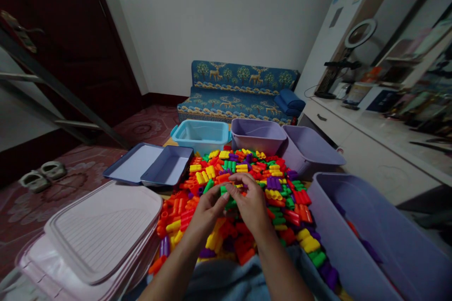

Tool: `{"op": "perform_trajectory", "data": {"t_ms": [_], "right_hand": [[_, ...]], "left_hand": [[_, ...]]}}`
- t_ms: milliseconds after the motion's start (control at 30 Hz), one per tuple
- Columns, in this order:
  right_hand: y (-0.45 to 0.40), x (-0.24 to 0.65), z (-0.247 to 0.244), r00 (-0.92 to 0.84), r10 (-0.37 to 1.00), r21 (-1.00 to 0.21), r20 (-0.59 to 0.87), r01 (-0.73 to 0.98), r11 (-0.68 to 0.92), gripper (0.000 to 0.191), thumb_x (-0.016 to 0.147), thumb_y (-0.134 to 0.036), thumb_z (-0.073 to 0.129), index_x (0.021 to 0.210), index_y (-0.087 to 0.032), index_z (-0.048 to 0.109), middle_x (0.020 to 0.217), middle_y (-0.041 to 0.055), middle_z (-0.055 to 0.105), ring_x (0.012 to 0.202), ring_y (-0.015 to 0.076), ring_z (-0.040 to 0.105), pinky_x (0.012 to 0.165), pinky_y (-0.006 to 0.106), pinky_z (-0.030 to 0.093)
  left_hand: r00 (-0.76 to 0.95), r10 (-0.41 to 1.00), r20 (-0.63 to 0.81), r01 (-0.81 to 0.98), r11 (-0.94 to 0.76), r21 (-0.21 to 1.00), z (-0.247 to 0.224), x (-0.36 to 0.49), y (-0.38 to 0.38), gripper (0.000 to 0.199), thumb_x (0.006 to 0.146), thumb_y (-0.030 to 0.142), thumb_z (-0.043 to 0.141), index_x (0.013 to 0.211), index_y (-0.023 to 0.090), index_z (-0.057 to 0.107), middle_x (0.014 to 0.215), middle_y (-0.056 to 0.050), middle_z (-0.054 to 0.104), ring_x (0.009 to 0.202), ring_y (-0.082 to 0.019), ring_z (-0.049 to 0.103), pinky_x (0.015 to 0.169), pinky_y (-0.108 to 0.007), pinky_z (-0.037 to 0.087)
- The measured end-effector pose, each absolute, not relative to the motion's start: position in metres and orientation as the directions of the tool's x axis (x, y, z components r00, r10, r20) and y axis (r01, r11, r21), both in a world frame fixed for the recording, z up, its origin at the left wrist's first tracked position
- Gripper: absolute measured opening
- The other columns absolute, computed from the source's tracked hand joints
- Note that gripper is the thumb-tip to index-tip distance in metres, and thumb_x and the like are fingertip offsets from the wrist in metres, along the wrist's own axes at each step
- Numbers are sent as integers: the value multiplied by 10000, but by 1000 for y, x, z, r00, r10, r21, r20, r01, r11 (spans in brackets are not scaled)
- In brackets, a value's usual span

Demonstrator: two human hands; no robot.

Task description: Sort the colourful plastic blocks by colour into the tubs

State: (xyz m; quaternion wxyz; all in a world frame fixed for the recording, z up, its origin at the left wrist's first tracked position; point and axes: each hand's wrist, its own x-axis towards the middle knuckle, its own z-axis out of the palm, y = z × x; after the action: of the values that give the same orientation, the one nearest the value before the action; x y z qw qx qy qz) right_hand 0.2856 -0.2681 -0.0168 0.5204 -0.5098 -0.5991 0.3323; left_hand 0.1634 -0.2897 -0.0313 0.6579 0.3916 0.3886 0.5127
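Observation:
My left hand (209,204) and my right hand (250,200) meet over a wide pile of plastic building pieces (278,188). Between their fingertips is a green piece (223,190), with more green just below it, partly hidden by the fingers. Both hands are closed around the green plastic. Red, yellow, green, orange and purple pieces lie around and under the hands, some joined in rows.
Behind the pile stand a light blue bin (201,132) and two purple bins (259,132). A large purple bin (328,225) holding a few pieces is at right. Blue trays (165,167) and pinkish lids (102,230) lie left. A patterned sofa (236,99) stands beyond.

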Motion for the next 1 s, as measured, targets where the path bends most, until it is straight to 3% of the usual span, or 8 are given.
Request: {"op": "perform_trajectory", "data": {"t_ms": [200,400,567,767,1000], "right_hand": [[-272,290,-22,-11,997,-986,72,151,73,318,788,-446,646,963,-185,695,883,55,725,762,204,662,659,294,528],[-278,293,-20,-108,983,-962,149,214,169,323,864,-433,573,1046,-206,713,988,52,736,915,215,672,829,321,525],[-280,290,-24,-169,975,-977,143,133,167,347,880,-473,548,1036,-210,712,942,44,735,864,208,680,794,312,541],[-281,287,-29,-182,977,-992,115,37,124,349,844,-473,600,1057,-212,688,984,50,726,831,197,682,774,310,553],[-281,290,-31,-72,985,-973,158,157,168,276,837,-362,600,1037,-199,699,980,60,733,888,218,683,806,332,544]], "left_hand": [[125,989,-85,-306,120,944,-33,159,-287,509,686,441,773,1104,180,646,1016,-85,688,805,-207,652,608,-284,555],[20,995,-95,-265,97,959,-32,161,-287,447,721,517,709,986,166,632,729,3,616,555,-121,565,455,-210,472],[-61,976,-210,-278,185,943,-29,162,-291,419,750,563,647,885,168,611,572,49,537,377,-60,429,341,-160,283],[-30,964,-263,-356,235,904,-29,159,-288,429,740,577,646,835,162,592,546,49,517,405,-54,411,351,-143,267],[1,976,-218,-258,211,943,-32,159,-288,524,725,628,652,938,150,629,525,53,494,392,-61,396,335,-151,251]]}}
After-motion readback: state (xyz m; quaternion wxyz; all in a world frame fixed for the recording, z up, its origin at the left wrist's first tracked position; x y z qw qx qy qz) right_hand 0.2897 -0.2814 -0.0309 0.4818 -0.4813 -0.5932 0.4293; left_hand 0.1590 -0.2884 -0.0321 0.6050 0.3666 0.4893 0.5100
